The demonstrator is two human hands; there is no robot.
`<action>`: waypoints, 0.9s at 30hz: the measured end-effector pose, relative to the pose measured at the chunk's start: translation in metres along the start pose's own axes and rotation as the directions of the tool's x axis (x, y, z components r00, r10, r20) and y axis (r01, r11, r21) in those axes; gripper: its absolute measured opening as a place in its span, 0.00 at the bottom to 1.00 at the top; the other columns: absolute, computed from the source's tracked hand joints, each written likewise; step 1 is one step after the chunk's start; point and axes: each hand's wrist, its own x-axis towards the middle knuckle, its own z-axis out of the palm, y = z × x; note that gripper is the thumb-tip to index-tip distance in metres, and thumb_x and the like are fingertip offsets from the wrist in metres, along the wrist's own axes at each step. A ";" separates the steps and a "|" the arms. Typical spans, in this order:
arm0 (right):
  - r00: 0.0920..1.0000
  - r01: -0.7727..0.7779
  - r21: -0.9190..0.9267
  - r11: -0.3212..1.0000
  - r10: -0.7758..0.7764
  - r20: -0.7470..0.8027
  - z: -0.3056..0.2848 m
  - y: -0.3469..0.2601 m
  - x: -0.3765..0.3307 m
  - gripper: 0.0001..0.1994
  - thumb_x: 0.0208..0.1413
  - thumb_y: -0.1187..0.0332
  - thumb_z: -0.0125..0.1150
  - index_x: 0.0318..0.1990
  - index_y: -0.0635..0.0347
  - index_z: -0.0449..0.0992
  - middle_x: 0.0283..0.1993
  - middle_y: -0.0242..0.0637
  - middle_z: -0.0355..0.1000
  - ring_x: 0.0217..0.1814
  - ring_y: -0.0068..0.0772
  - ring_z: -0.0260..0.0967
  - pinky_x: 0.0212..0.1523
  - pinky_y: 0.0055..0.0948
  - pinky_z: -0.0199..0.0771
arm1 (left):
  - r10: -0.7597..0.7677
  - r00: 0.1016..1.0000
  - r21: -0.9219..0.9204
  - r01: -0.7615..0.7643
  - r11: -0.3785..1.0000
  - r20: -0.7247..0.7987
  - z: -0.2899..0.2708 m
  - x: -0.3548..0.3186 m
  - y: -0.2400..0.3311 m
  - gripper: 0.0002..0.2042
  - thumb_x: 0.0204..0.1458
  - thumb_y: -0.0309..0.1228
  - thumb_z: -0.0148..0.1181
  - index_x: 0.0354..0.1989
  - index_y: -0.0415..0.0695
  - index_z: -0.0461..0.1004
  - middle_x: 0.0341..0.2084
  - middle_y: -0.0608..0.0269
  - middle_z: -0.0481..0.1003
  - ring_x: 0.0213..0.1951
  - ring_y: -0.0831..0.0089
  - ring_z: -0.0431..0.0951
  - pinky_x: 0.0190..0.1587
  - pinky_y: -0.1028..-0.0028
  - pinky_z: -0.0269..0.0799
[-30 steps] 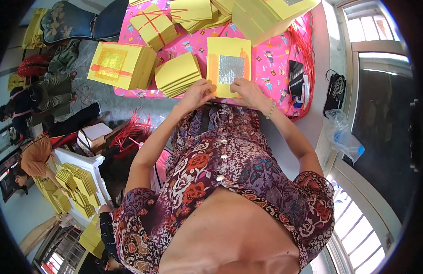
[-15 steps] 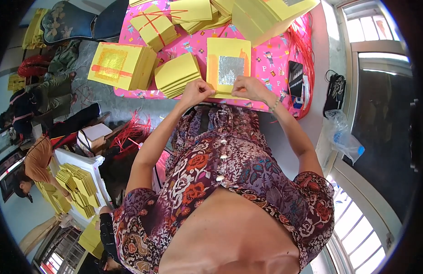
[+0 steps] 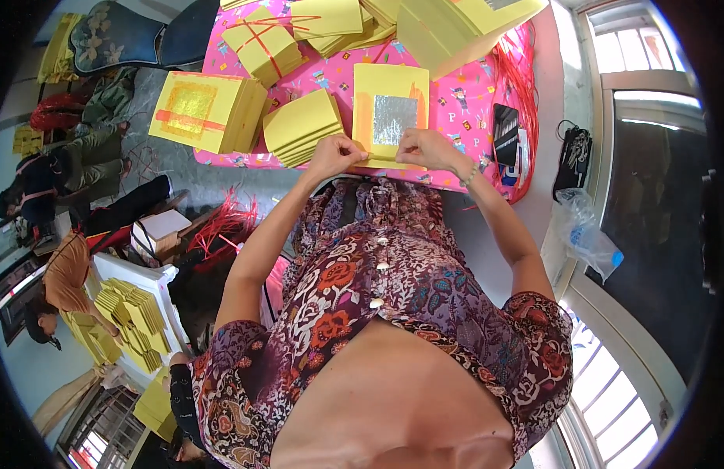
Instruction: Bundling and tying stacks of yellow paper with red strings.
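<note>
A yellow paper sheet [image 3: 391, 76] with orange bands and a silver foil square lies at the table's near edge. My left hand [image 3: 336, 156] pinches its near left corner, thumb and fingers pressed together. At the near right part of the sheet, my right hand [image 3: 424, 148] grips the same edge with curled fingers. A narrow strip along that edge looks folded up between the hands. Left of my left hand, a fanned stack of yellow folded papers [image 3: 303, 125] rests on the pink patterned tablecloth [image 3: 323, 80].
A thick yellow paper block [image 3: 194, 113] with a gold square stands at the table's left. Tied yellow bundles [image 3: 260, 45] lie farther back. To the right are a phone [image 3: 505, 125], red strings [image 3: 522, 78] and keys [image 3: 578, 148]. Another person [image 3: 65, 270] handles yellow papers at far left.
Both hands keep their grip on the sheet's near edge, almost unmoved. The person at far left has shifted slightly.
</note>
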 end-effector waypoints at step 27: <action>0.950 -0.014 -0.234 0.972 -0.059 -0.305 -0.088 0.013 0.080 0.10 0.60 0.66 0.54 0.39 0.64 0.74 0.38 0.50 0.72 0.44 0.51 0.71 0.47 0.43 0.71 | 0.588 0.808 0.680 -0.445 0.582 0.026 0.038 0.015 0.061 0.43 0.45 0.35 0.63 0.72 0.46 0.49 0.69 0.45 0.49 0.70 0.45 0.48 0.69 0.53 0.49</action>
